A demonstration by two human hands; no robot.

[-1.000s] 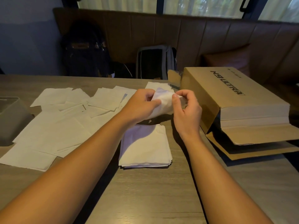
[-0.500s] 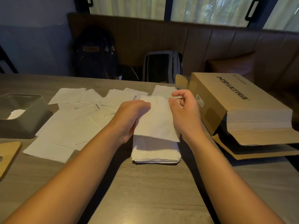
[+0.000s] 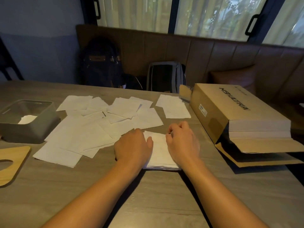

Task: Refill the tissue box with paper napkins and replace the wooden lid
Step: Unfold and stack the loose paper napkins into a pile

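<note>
tissue box [image 3: 28, 122] at table [image 3: 164, 203] left edge | lid [image 3: 9, 163] before it | loose napkins [image 3: 98, 129] centre | stack [image 3: 160, 152] under both hands | carton [image 3: 230, 112] at right edge

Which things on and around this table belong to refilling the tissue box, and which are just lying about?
Belonging to the job:
- grey open-topped tissue box
- light wooden lid with an oval slot
- neat stack of white paper napkins under both hands
- loose white paper napkins spread on the table

Just lying about:
- brown cardboard box, opened
- black backpack
- grey backpack
</note>
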